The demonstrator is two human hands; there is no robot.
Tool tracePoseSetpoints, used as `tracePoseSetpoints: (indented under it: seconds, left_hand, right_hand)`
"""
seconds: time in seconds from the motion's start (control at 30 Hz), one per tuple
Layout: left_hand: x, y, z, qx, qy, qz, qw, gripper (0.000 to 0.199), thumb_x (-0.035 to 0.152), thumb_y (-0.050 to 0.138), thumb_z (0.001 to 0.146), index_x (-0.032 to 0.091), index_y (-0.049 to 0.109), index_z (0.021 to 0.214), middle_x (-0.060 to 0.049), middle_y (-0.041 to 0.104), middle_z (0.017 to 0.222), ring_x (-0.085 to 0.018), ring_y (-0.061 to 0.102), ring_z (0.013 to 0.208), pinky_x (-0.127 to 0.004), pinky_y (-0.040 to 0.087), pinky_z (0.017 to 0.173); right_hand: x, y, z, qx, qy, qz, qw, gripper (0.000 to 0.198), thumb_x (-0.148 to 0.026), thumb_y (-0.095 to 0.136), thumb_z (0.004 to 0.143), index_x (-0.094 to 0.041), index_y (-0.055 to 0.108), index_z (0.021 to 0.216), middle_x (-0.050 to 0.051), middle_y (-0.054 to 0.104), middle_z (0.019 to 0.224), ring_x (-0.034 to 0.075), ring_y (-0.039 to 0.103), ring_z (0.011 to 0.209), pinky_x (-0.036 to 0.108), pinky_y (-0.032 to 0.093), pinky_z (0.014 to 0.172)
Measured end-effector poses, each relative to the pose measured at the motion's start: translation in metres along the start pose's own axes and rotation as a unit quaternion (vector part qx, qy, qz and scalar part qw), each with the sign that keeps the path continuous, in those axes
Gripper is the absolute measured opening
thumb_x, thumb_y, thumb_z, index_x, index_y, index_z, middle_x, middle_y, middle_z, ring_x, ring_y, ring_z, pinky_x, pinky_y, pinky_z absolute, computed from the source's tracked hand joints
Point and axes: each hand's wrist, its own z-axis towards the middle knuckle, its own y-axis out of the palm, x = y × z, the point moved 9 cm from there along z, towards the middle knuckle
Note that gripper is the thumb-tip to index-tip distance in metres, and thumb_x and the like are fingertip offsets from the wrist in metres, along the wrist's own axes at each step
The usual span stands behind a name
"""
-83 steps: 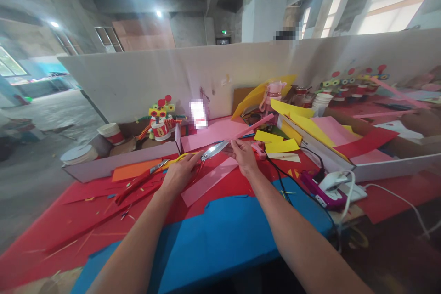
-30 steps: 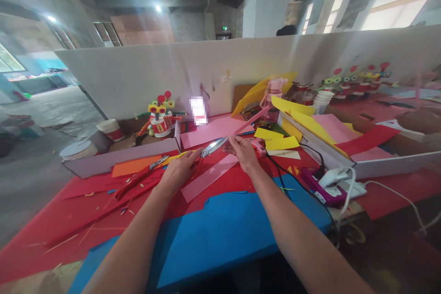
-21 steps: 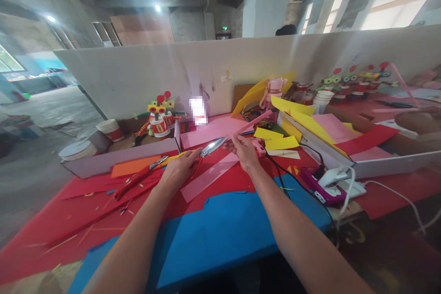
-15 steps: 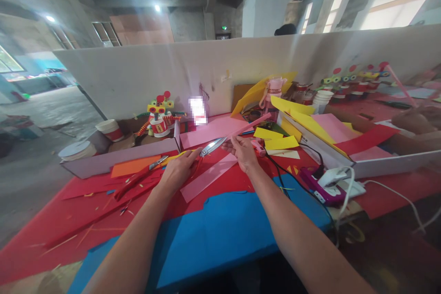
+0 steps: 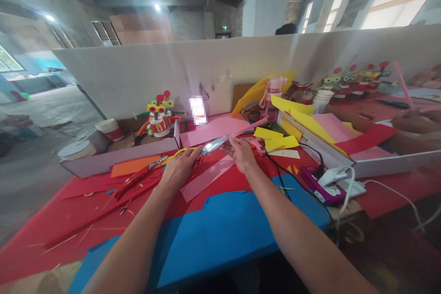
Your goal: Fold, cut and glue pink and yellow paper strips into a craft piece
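My left hand (image 5: 181, 167) is closed around the handles of a pair of scissors (image 5: 214, 145), whose silver blades point right and away from me. My right hand (image 5: 241, 154) pinches a narrow pink paper strip (image 5: 253, 126) close to the blade tips. That strip slants away to the right. Below the blades, a wider pink paper strip (image 5: 206, 179) lies on the red tabletop covering. Left of my left hand, a second pair of scissors with red handles (image 5: 132, 186) rests on the table. Behind the blades lies a pink sheet (image 5: 213, 129).
Open boxes stand left (image 5: 124, 150) and right (image 5: 389, 165), the right one holding coloured paper. Yellow paper pieces (image 5: 280, 140), a purple power strip (image 5: 320, 186) and cables lie right of my hand. Paper-cup figures (image 5: 159, 119) stand behind. Another person's hand (image 5: 415, 121) holds a pink strip.
The pink strip in my right hand has shifted slightly left and down, with my right hand lowering a little. At the far right, the other person's strip has moved and tilted more upright.
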Motion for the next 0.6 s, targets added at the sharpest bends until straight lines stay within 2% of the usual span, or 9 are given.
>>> tracePoseSetpoints:
  seconds: [0.27, 0.6]
  left_hand:
    - [-0.0017, 0.0006, -0.0008, 0.002, 0.004, -0.019, 1.000, 0.049, 0.023, 0.040, 0.092, 0.028, 0.045, 0.141, -0.010, 0.063, 0.124, -0.024, 0.062, 0.106, -0.031, 0.052, 0.073]
    - [-0.0022, 0.0034, -0.0009, 0.009, 0.005, -0.033, 0.999, 0.052, 0.021, 0.044, 0.090, 0.030, 0.044, 0.141, -0.009, 0.063, 0.123, -0.024, 0.061, 0.108, -0.030, 0.052, 0.076]
  right_hand:
    - [-0.0064, 0.0026, -0.0017, -0.010, -0.026, -0.056, 0.998, 0.033, -0.049, 0.077, 0.069, -0.018, 0.065, 0.071, 0.003, 0.071, 0.070, 0.021, 0.072, 0.081, 0.036, 0.061, 0.079]
    - [0.0006, 0.0006, 0.0000, -0.013, -0.001, -0.021, 1.000, 0.031, -0.045, 0.079, 0.068, -0.018, 0.065, 0.073, 0.003, 0.070, 0.070, 0.020, 0.072, 0.079, 0.037, 0.061, 0.079]
